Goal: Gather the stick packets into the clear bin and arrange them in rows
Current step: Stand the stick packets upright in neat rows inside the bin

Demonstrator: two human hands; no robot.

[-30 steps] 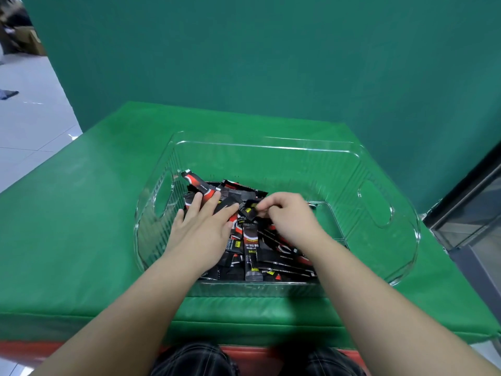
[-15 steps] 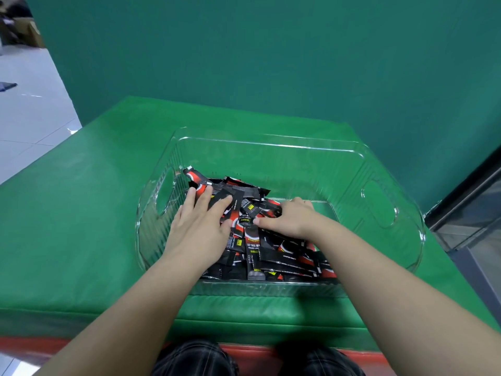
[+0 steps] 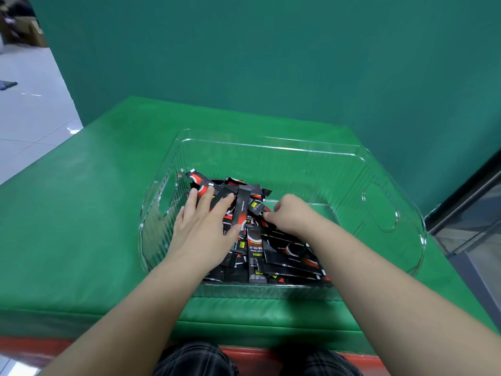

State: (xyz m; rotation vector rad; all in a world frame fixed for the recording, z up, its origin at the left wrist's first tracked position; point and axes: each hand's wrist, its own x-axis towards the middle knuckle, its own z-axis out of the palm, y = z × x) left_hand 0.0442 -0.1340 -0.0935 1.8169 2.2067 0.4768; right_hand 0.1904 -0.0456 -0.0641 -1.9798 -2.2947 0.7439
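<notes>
Many stick packets (image 3: 271, 251) lie crisscrossed, axes pointing every way.

Open floor in clear bin (image 3: 379, 169) far and right; stick packets (image 3: 273, 251) and both forearms crowding near left.

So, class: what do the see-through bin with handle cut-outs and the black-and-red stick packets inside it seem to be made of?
See-through bin with handle cut-outs: seemingly hard clear plastic; glossy, ribbed walls catch bright highlights and the green surface shows through. Black-and-red stick packets: probably thin printed film or foil laminate; slight sheen, crimped ends, some bent.
</notes>
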